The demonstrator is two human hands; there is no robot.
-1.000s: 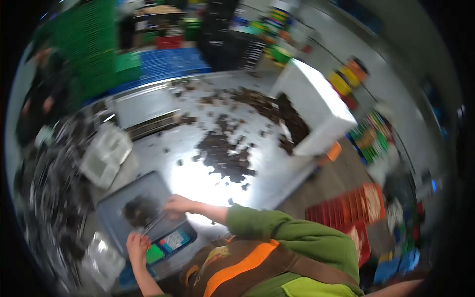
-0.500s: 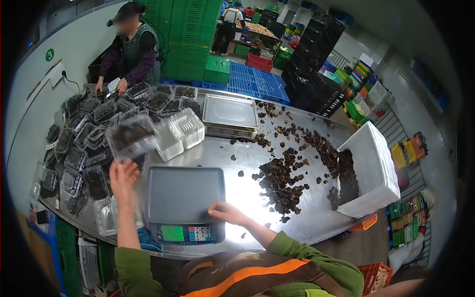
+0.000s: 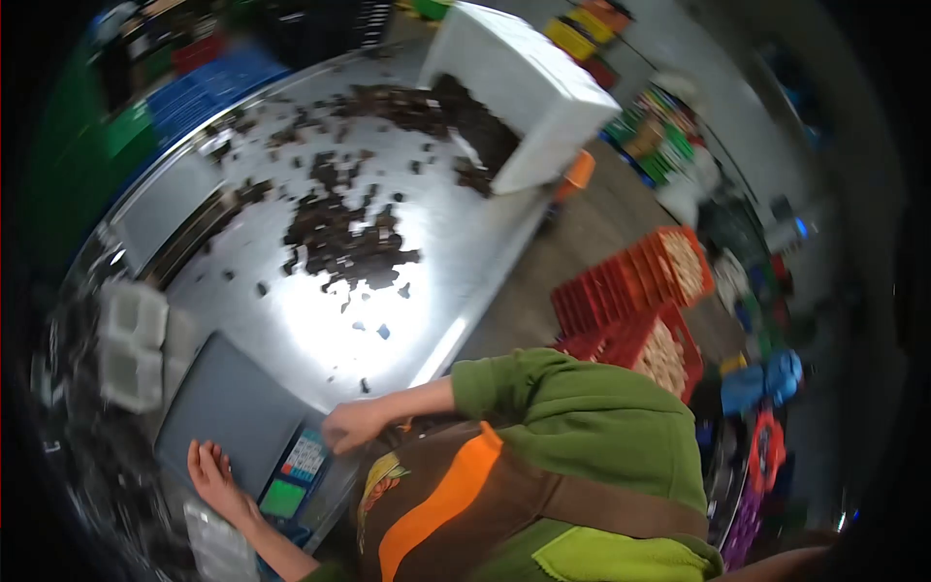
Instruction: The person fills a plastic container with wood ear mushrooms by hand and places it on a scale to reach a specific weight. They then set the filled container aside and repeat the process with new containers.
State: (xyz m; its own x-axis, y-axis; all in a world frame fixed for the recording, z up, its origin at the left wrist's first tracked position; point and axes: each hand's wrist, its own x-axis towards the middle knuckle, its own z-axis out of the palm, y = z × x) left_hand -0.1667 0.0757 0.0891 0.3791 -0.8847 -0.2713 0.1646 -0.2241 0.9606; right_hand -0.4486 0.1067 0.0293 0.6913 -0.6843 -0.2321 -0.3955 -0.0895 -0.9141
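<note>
A digital scale with a grey plate [image 3: 228, 407] and a lit green display [image 3: 282, 498] stands on the steel table. My left hand [image 3: 218, 480] is over the near edge of the plate, fingers stretched out, holding nothing. My right hand [image 3: 354, 425] is loosely closed beside the scale's keypad [image 3: 304, 453], with nothing visible in it. Beyond the scale, dark mushroom-like pieces [image 3: 349, 228] lie loose on the table. More of them spill from a white foam box [image 3: 553, 116] tipped on its side. Clear plastic trays [image 3: 133, 344] stand stacked left of the scale.
A second scale with a metal tray [image 3: 170, 209] stands at the table's far left edge. Blurred filled packs [image 3: 87, 446] cover the left side. Right of the table, red crates [image 3: 621, 281] hold pale pieces. Blue pallets [image 3: 213, 87] stand behind the table.
My left hand has let go of the filled clear pack and come back over the scale. My view has swung right, blurring the scene, and the co-worker is out of sight.
</note>
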